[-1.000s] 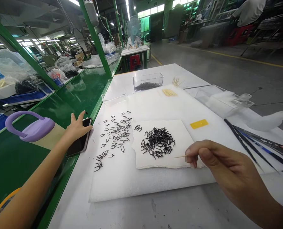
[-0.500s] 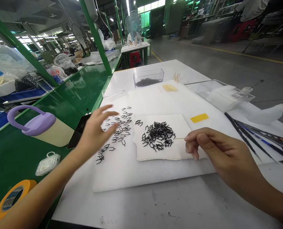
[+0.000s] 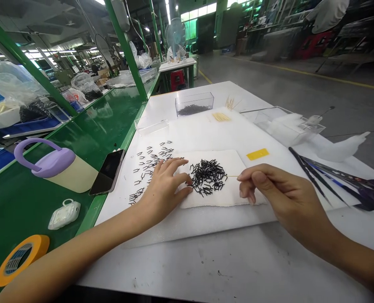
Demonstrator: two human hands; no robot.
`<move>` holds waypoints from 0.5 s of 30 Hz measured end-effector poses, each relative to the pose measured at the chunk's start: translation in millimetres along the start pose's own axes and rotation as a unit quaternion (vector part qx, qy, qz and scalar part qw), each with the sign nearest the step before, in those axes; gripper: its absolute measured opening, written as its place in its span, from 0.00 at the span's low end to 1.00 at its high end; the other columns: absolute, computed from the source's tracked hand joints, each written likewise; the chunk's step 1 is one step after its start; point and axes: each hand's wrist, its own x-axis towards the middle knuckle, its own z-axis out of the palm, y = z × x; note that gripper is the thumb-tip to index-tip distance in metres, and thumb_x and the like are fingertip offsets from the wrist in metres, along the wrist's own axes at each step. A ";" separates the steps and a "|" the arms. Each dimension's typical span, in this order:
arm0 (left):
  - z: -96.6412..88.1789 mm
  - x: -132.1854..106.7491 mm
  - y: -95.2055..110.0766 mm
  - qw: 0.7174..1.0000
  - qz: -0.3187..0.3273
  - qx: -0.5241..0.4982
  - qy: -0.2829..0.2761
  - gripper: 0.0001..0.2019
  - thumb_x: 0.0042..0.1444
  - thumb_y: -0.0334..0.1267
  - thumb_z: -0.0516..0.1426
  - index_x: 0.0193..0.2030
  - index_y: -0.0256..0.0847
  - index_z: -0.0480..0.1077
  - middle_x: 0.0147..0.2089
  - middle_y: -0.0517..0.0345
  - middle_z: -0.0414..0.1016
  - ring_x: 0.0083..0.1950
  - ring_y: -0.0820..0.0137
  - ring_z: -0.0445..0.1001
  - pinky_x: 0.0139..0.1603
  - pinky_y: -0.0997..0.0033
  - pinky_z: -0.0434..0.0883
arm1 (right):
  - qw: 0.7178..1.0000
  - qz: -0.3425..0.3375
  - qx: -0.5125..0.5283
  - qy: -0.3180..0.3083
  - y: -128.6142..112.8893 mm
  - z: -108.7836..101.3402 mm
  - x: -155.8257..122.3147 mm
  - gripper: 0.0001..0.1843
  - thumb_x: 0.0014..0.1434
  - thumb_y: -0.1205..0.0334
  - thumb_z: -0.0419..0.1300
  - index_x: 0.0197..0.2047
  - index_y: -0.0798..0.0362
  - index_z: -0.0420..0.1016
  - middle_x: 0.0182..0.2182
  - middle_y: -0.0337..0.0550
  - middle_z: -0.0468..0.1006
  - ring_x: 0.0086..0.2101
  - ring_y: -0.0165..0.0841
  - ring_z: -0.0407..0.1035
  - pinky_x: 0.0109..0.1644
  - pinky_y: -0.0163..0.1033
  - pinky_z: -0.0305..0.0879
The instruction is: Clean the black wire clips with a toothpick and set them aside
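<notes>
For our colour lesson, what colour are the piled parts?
The piled parts are black: head view.

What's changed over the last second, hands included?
The left hand has moved right, from the smartphone to the left edge of the heap of black forked pieces; whether it grips any is unclear. The toothpick tip has shifted away from the wearer, to the heap's right edge. The right hand still holds it; the smartphone stayed put.
</notes>
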 end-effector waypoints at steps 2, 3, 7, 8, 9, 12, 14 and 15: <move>1.3 0.4 -0.5 1.000 -0.006 -0.011 -0.007 0.03 0.62 0.32 0.58 0.39 0.40 0.74 0.64 0.45 0.65 0.68 0.50 0.59 0.67 0.33 0.53 | 1.000 0.003 0.001 -0.002 0.0 -1.2 0.1 0.12 0.67 0.54 0.57 0.35 0.48 0.78 0.23 0.37 0.74 0.24 0.26 0.67 0.31 0.31 0.67; 2.0 0.6 -1.1 1.000 -0.011 -0.019 -0.009 0.03 0.61 0.32 0.58 0.38 0.40 0.73 0.65 0.45 0.65 0.68 0.49 0.58 0.67 0.33 0.52 | 1.000 0.005 0.001 -0.004 0.1 -1.7 0.0 0.12 0.67 0.54 0.57 0.35 0.48 0.78 0.23 0.37 0.74 0.25 0.26 0.67 0.31 0.31 0.67; 1.6 2.7 -2.7 0.997 -0.035 -0.074 -0.011 0.03 0.59 0.29 0.59 0.35 0.41 0.72 0.66 0.49 0.63 0.73 0.48 0.49 0.67 0.27 0.43 | 1.000 0.010 0.002 -0.009 0.2 -4.2 0.1 0.13 0.67 0.53 0.57 0.36 0.49 0.77 0.23 0.37 0.75 0.24 0.27 0.67 0.30 0.31 0.67; 0.1 4.0 -1.5 0.995 -0.040 -0.094 -0.011 0.04 0.59 0.29 0.59 0.34 0.41 0.72 0.66 0.49 0.63 0.74 0.48 0.47 0.67 0.26 0.40 | 1.000 0.014 0.002 -0.008 0.0 -4.9 0.4 0.13 0.67 0.53 0.56 0.36 0.49 0.77 0.23 0.37 0.75 0.24 0.27 0.68 0.30 0.32 0.67; -2.0 5.9 0.8 0.992 -0.043 -0.118 -0.010 0.05 0.59 0.28 0.59 0.34 0.41 0.72 0.66 0.50 0.63 0.74 0.48 0.47 0.67 0.25 0.39 | 1.000 0.018 0.002 -0.008 -0.2 -5.5 0.9 0.14 0.68 0.53 0.55 0.36 0.49 0.77 0.23 0.37 0.75 0.24 0.27 0.68 0.31 0.32 0.68; -10.7 15.3 14.6 0.974 -0.040 -0.221 -0.010 0.04 0.60 0.30 0.59 0.34 0.41 0.71 0.61 0.50 0.70 0.66 0.55 0.64 0.67 0.38 0.58 | 0.999 0.029 0.004 -0.016 -1.7 -6.5 2.7 0.15 0.69 0.53 0.53 0.36 0.50 0.76 0.25 0.38 0.77 0.25 0.27 0.70 0.32 0.32 0.70; -15.8 23.2 27.3 0.951 -0.033 -0.305 -0.024 0.03 0.61 0.32 0.59 0.36 0.40 0.70 0.45 0.54 0.79 0.48 0.67 0.79 0.52 0.61 0.77 | 0.999 0.033 0.004 -0.025 -4.0 -6.1 3.0 0.15 0.69 0.53 0.53 0.36 0.49 0.77 0.26 0.39 0.78 0.27 0.28 0.73 0.34 0.32 0.73; -17.4 26.7 33.5 0.937 -0.032 -0.346 -0.034 0.03 0.62 0.33 0.59 0.36 0.40 0.70 0.37 0.58 0.80 0.40 0.71 0.80 0.43 0.70 0.79 | 0.999 0.036 0.004 -0.030 -5.7 -5.6 2.6 0.14 0.69 0.54 0.54 0.37 0.49 0.77 0.27 0.39 0.79 0.28 0.28 0.74 0.35 0.31 0.74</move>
